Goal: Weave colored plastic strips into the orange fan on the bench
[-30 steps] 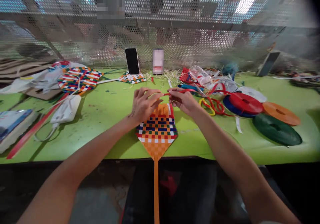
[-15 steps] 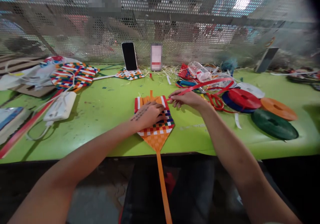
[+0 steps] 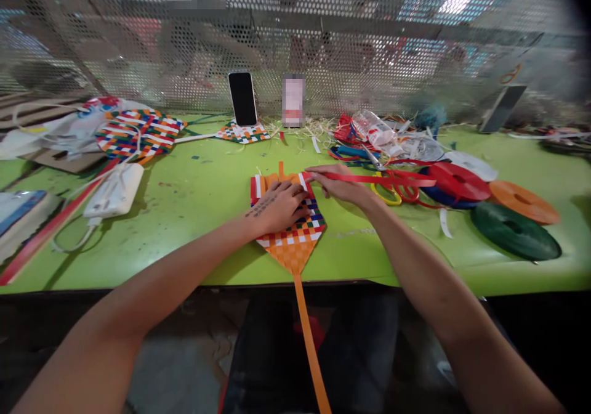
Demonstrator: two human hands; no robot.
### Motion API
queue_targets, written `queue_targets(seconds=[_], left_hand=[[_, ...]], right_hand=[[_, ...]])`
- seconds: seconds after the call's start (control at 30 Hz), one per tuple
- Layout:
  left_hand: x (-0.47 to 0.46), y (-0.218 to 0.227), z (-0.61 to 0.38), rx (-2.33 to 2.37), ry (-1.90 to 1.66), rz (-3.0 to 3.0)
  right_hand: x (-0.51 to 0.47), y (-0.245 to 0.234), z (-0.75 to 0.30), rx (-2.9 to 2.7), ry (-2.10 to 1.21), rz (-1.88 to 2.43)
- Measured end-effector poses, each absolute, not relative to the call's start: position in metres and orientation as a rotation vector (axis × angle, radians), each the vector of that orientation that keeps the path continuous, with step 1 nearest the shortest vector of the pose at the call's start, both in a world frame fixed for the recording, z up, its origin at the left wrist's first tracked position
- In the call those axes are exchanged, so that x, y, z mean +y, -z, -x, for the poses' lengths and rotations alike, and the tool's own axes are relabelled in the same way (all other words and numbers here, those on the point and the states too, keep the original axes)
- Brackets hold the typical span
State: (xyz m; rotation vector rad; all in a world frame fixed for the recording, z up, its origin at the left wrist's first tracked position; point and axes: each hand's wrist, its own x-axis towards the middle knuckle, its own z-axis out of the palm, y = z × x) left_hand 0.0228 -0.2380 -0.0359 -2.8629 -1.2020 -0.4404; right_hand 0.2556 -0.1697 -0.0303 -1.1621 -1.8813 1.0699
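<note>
A woven piece of orange, white, red, blue and green plastic strips (image 3: 295, 252) lies on the green table near its front edge, its pointed end toward me. From that point a long orange strip (image 3: 308, 340) hangs over the edge. My left hand (image 3: 284, 206) rests on top of the weave with its fingers laid flat. At the upper right corner of the weave, my right hand (image 3: 337, 183) pinches a red strip (image 3: 392, 180) by its end. The rest of that strip trails off to the right, over the wrist. My left hand covers the middle of the weave.
Rolls of red strip (image 3: 462, 181), orange strip (image 3: 524, 202) and green strip (image 3: 514, 230) lie at the right. Yellow-handled scissors (image 3: 386, 193) sit beside my right wrist. At the back stands a phone (image 3: 242, 98); a power strip (image 3: 115, 191) and woven fan (image 3: 138, 133) are left.
My right hand has moved slightly left and up to the corner of the weave, bringing the red strip's end. The strip's trailing part has dropped lower. My left hand stays on the weave.
</note>
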Motion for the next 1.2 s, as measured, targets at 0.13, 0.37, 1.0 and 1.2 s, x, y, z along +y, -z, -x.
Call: queue_targets(seconds=[0.13,0.37,1.0,1.2], left_hand=[[-0.24,0.033,-0.025,-1.244,0.407,2.867],[-0.242,0.03,-0.025,-1.25,0.324,2.855],[-0.237,0.036,-0.024,-1.233,0.33,2.866],[-0.238,0.034,-0.024,-1.253,0.326,2.885]], right_hand=[[-0.171,0.026,-0.257,-2.024,-0.97,1.238],[-0.178,0.012,-0.251,-2.198,-0.714,1.448],[-0.175,0.025,-0.248,-2.167,-0.682,1.432],[-0.182,0.018,-0.245,-2.114,-0.735,1.525]])
